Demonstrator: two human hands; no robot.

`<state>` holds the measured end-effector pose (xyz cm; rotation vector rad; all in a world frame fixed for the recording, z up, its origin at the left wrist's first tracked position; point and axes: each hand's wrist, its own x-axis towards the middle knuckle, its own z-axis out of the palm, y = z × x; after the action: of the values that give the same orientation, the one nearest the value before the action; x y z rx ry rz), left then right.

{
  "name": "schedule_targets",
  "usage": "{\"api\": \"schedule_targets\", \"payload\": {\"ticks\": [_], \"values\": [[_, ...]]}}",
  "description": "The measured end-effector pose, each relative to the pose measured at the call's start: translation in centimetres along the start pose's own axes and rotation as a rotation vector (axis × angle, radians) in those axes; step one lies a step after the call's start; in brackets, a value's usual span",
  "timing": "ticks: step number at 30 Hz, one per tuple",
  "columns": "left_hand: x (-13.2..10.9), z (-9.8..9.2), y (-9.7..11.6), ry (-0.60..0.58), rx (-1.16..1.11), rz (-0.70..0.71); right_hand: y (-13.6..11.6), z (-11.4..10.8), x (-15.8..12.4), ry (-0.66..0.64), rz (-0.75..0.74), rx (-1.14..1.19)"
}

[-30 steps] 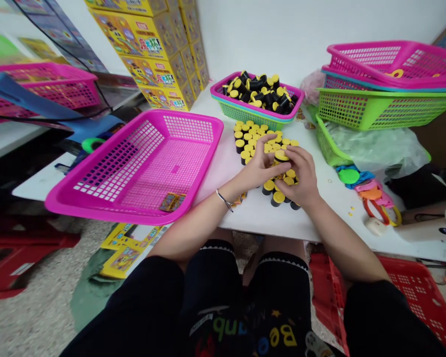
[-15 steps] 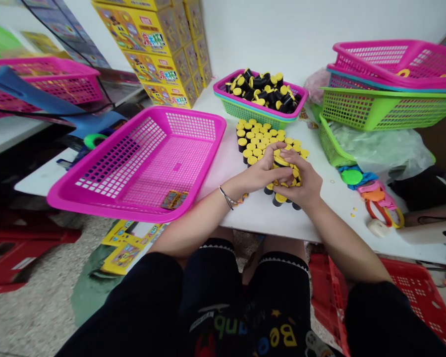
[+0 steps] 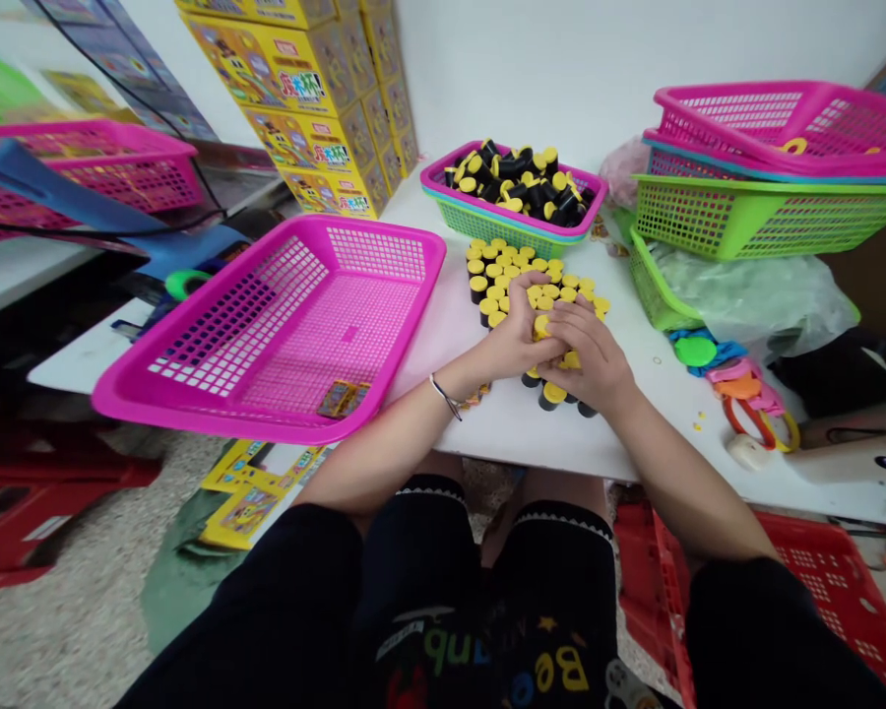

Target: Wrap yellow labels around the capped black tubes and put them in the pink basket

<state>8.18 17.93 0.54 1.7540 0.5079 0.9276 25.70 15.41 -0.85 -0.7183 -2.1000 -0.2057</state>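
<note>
Left of centre, a magenta plastic basket (image 3: 228,325) lies on the white worktop (image 3: 502,433), with a small printed card (image 3: 344,399) on its floor. At centre, the left hand (image 3: 518,337), with a thin bracelet (image 3: 444,397) at its wrist, and the right hand (image 3: 587,356) come together, curled over a block of black cylinders with yellow caps (image 3: 521,286). The fingers hide what lies beneath, so it cannot be told whether either hand is clamped on a cylinder. The block stands caps up, long axes rising from the worktop, and spreads from under the hands toward the top of the frame. Its lowest cylinders in the frame (image 3: 553,396) show just below the right hand, the nearer hand to them. At upper centre, a magenta basket nested in a green basket (image 3: 513,222) holds more capped cylinders, lying at mixed angles. At upper right stand stacked pink and green baskets (image 3: 753,217).
</note>
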Motion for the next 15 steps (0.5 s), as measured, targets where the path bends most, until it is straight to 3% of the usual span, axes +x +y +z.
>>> {"api": "schedule_targets", "payload": {"ticks": [9, 15], "values": [[-0.6, -1.0, 0.7, -0.118, 0.042, 0.034, 0.1, -0.2, -0.5, 0.014, -0.052, 0.112], [-0.6, -1.6, 0.2, -0.042, 0.178, 0.151, 0.1, 0.0, -0.4, 0.015, -0.106, 0.04]]}}
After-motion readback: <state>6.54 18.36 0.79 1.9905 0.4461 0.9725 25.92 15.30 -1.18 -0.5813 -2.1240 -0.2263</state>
